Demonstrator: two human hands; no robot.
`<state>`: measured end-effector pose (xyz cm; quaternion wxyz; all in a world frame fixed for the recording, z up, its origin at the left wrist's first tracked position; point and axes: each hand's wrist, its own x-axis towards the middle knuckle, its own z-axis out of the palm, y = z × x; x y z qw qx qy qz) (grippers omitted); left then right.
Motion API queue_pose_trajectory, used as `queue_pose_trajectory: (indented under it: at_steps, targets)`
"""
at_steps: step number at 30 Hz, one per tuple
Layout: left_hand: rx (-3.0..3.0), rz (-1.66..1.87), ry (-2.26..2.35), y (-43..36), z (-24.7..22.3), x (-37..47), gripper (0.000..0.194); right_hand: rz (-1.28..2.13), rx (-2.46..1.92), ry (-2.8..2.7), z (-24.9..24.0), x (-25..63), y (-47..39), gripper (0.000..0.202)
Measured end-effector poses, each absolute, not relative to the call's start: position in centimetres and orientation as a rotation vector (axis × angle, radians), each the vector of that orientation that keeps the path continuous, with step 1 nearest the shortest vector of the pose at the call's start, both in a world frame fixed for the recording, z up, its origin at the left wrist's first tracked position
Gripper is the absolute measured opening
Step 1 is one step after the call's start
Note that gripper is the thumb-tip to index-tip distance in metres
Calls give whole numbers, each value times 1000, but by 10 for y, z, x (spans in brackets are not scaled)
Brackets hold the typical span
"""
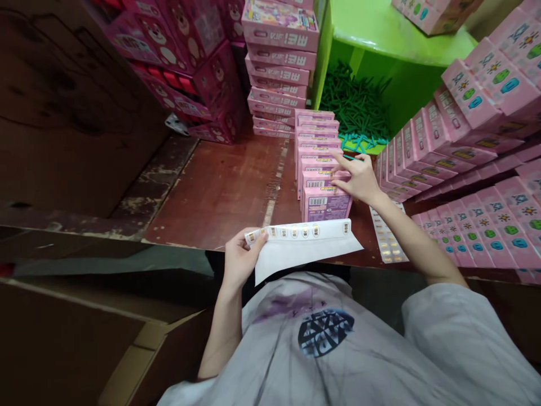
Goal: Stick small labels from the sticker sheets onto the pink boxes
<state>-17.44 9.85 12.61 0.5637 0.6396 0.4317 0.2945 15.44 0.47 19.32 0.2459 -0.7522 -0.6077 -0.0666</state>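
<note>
My left hand (245, 256) pinches the left end of a white sticker sheet (304, 248), which carries a row of round labels along its upper edge. The sheet spans the table's front edge. Just behind it stands a row of pink boxes (327, 204), one behind another, with barcodes facing me. My right hand (358, 179) is over the right side of the front boxes, thumb and forefinger apart, fingertips at the box tops. Whether a small sticker is on its fingertips cannot be made out.
A green bin (384, 56) with dark green sticks is behind the row. Pink boxes (473, 225) fill the right side; more boxes (281, 39) are stacked at the back. Another sticker sheet (386, 234) lies under my right forearm. Cardboard (76, 338) is at lower left.
</note>
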Motion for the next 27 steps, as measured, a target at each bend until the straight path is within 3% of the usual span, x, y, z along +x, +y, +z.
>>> queue_pose_trajectory:
  at_steps: [2,4,9,17,27]
  targets:
    - [1509,727,1030,101,126,-175,33,-277,-2030,-1561,200,144,-8,47]
    - [1509,758,1047,103,127,-177,33,-254,-1950,-1564,209,132,-23,31]
    - [1516,785,1069,110,128,-177,33,249,-1714,-1875,217,114,-51,12]
    - [1462,759,1104,115,124,-173,37,361,-1629,-1864,213,118,-53,14]
    - [1375,646,1049,116,117,-177,43,201,-1494,-1828,208,115,-50,11]
